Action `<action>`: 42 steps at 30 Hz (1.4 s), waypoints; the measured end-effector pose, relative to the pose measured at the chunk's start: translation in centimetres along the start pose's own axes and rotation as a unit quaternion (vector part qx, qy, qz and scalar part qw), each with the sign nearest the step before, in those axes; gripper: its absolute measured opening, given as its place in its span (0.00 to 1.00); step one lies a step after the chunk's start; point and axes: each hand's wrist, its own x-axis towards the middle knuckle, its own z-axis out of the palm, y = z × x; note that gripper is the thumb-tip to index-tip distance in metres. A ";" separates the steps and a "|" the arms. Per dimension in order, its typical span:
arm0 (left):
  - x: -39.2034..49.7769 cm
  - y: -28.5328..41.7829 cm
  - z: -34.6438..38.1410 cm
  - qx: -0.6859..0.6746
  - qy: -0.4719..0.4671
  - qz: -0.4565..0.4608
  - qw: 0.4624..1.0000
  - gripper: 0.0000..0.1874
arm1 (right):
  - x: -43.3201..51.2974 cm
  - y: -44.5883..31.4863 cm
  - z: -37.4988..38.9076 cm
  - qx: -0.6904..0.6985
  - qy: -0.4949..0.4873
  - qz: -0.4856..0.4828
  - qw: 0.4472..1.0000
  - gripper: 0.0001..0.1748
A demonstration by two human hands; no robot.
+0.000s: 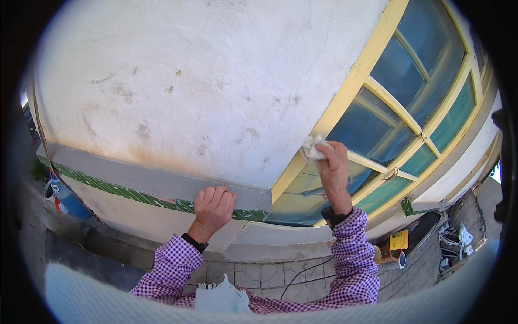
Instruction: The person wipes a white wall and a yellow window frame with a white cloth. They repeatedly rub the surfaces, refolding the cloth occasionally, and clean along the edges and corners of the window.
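My right hand (pixel 334 172) is closed around a crumpled white cloth (pixel 312 148). The cloth lies against the yellow wooden door frame (pixel 356 87), where the frame meets the whitewashed wall (pixel 226 81). On the grey cement ledge (pixel 153 174) rests my left hand (pixel 214 209), its fingers curled over the top near the ledge's right end. I see nothing held in that hand, though its palm is hidden. Green patterned tiles (pixel 117 187) run along the ledge's front face. Glass panes (pixel 364 129) fill the frame to the right of the cloth.
A metal handle (pixel 391 174) sticks out from the door. At lower right stand a yellow bucket (pixel 398 239) and a white bucket (pixel 398 260) on the paving (pixel 259 277), where a dark cable (pixel 301 273) lies. A blue container (pixel 71 202) stands far left beside a hanging cord (pixel 42 137).
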 end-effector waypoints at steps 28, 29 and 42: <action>-0.9 -0.3 0.9 0.025 0.032 -0.033 0.999 0.08 | 4.3 0.4 -2.2 -0.006 -0.354 -0.122 0.927 0.17; -0.9 -0.4 0.8 0.029 0.031 -0.037 0.998 0.07 | 5.4 0.2 -3.2 0.029 -0.217 -0.157 0.963 0.16; -0.8 0.0 0.6 0.053 0.013 -0.044 0.998 0.06 | 17.3 4.3 -5.7 -0.251 0.208 -0.222 0.919 0.17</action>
